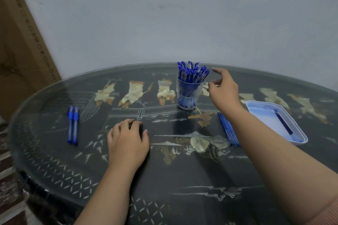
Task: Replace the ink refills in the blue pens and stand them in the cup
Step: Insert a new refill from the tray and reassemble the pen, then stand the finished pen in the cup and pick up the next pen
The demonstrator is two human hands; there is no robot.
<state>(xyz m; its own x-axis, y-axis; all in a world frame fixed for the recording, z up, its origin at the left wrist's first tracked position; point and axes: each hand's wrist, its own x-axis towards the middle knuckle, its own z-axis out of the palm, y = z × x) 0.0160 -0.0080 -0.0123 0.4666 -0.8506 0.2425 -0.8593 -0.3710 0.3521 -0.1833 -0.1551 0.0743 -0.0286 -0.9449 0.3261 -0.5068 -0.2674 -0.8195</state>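
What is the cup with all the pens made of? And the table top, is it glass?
The cup looks like clear plastic or glass: you can see the blue pens right through its wall; which one I can't tell. The table top seems to be a glass sheet over dark painted wood: its edge is see-through and it shines.

Clear cup (189,94) upright toward the far edge of a dark glass-topped table (54,158), crammed with capped blue pens (192,73). Right hand (224,91) just right of the cup, raised, fingers spread and empty, near the pen caps without touching. Left hand (128,141) nearer than the cup and to its left, palm down on the glass, holding nothing. Two loose pens (73,126) side by side well left of the cup. Bundle of blue refills (228,129) near-right of the cup, partly under the right forearm. White tray (256,106) further right, one refill (285,124) inside.
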